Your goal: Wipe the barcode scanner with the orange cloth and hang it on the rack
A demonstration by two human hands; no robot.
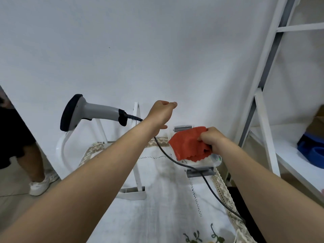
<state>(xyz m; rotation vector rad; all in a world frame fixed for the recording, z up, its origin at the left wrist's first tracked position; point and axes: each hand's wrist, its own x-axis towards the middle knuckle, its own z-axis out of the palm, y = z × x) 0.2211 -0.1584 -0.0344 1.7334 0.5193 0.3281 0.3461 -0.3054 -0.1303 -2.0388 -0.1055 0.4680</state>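
Observation:
The grey and black barcode scanner [82, 111] sits at the left with its head on the curved arm of the white rack [61, 146], handle pointing right. Its black cable [175, 162] runs under my left wrist and across the table. My left hand [160, 114] hovers just right of the scanner's handle, fingers loosely curled, thumb apart, nothing visible in it. My right hand [211, 137] grips the crumpled orange cloth [185, 142] above a clear plastic box [214, 161].
A white lace-edged tablecloth [157, 216] covers the table. The rack's upright and base [136, 190] stand mid-table. A white metal shelf frame [263, 102] with a blue object [310, 148] is at the right. A person's leg and white shoe [40, 185] are at the left.

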